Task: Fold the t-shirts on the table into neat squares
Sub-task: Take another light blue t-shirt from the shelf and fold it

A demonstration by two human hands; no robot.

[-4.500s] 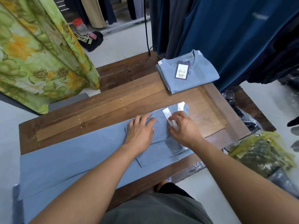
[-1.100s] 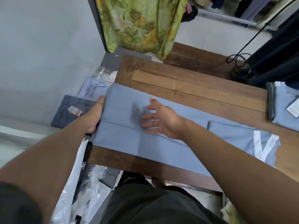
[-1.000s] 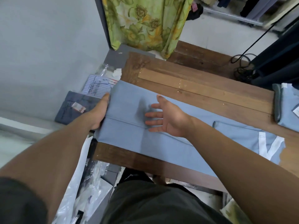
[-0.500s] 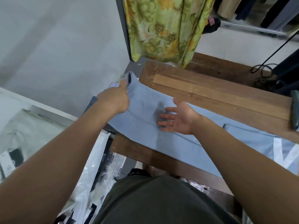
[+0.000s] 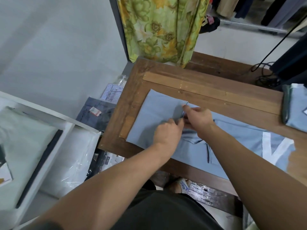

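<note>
1. One wooden worktop carries everything for this job, and its long bare planks give room to lay a shirt out full length before it is shortened.

2. Two pale blue t-shirts are on it, by my count. One t-shirt lies stretched along the near side as a long narrow strip, its sides apparently already turned in, with two white bands near its right end. Its left end has been brought over onto the middle, which I take to be the lengthwise fold that makes the square.

3. One folded shirt sits at the right edge of the worktop, well apart from the strip (set aside as finished, I would judge, to keep the working area free).

4. Two hands meet over the middle of the strip. The left hand is curled, its thumb and fingers pinching the folded-over edge. The right hand is also closed on that same edge, fingertips nipping the cloth just beside the left. Holding the hem at two close points probably lets the person line it up squarely before pressing it flat.

5. Several packaged garments lie on the floor to the left of the worktop (I cannot count them exactly), likely stock kept within reach.
</note>
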